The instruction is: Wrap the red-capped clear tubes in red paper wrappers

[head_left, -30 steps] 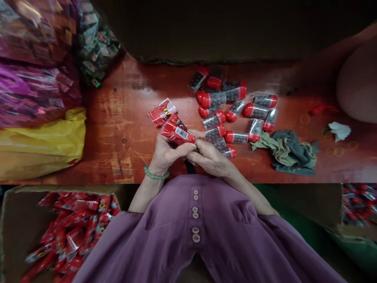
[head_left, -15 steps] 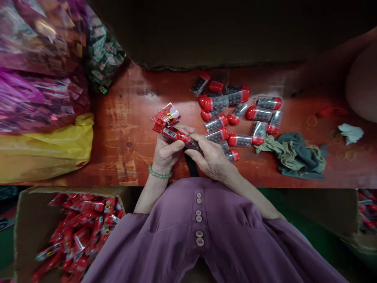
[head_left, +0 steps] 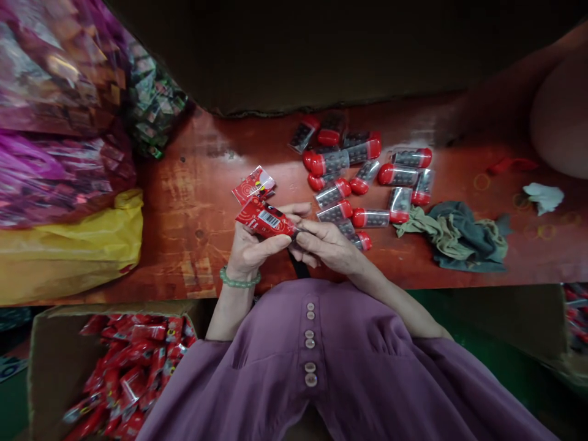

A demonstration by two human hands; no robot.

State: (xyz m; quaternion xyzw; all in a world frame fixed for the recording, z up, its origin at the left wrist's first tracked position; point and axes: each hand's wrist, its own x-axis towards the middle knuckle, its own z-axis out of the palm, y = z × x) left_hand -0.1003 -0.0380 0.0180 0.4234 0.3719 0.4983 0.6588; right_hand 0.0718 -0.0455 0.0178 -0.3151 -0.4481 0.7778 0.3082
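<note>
The worn, glossy reddish wooden surface [head_left: 184, 208] runs left to right. Its near edge lies just under the wrists, and its far edge meets a dark cardboard wall [head_left: 321, 55]. Open wood lies left of the hands, between them and the yellow plastic bag [head_left: 68, 245]; more bare wood lies to the right beyond the crumpled grey-green cloth [head_left: 459, 236].

The left hand [head_left: 252, 245], with a green bead bracelet [head_left: 239, 280] on its wrist, is closed around a flat red foil packet [head_left: 265, 219] that bears a white barcode. The packet is held just above the near middle of the surface. The right hand [head_left: 328, 245] pinches the packet's right end with narrowed fingertips; whether something is being pushed in there is hidden. A second red packet [head_left: 253, 184] lies flat just beyond the held one.

Compared with half a second ago, the held packet has turned so that its broad barcoded face shows instead of its thin edge. The two hands have drawn closer together, and the right fingers have moved from over the packet to its tip.

To the right, past the hands, lies a loose scatter of clear plastic capsules [head_left: 362, 177], rounded tubes with red caps and dark beads inside. At far left are shiny crinkled bags of pink and green wrapped goods [head_left: 59, 122]. Below the surface at near left, an open cardboard box [head_left: 50, 361] holds a heap of red packets.
</note>
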